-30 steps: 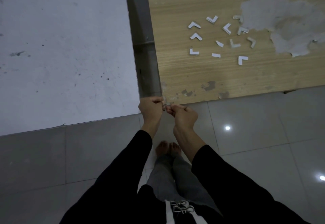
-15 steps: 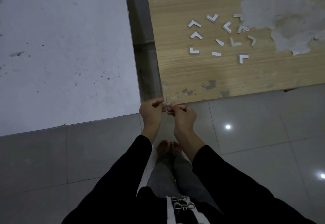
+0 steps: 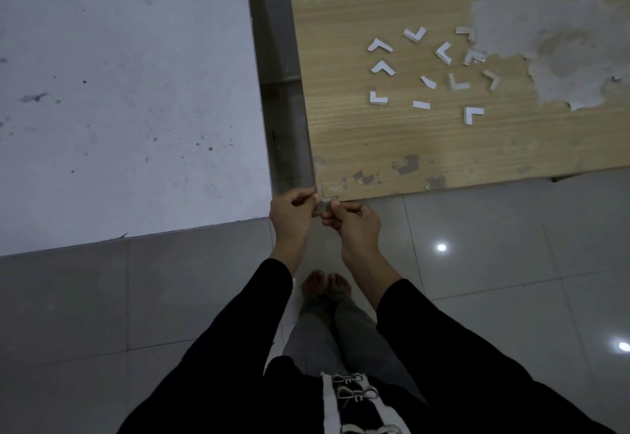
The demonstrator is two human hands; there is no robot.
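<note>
Grey piece [image 3: 324, 204] spans left hand [image 3: 292, 212] to right hand [image 3: 355, 225].

- Wooden table [image 3: 375, 147], its veneer peeled to a grey patch [image 3: 562, 58] on the right.
- White L-shaped pieces [image 3: 444, 53] lie scattered on it, just beside the patch.
- A speckled white table [image 3: 119, 92] stands to its left.

We are looking at a speckled white surface [image 3: 119, 92] filling the upper left of the frame, with a grey metal strip [image 3: 283, 109] running along its right edge. A wooden surface [image 3: 375, 147] is lying at upper right, its veneer peeling into a grey patch [image 3: 545, 41] toward the top right. Small white L-shaped pieces [image 3: 378, 101] are lying scattered on it. Grey floor tiles [image 3: 511, 263] are reflecting two lights at lower right.
</note>
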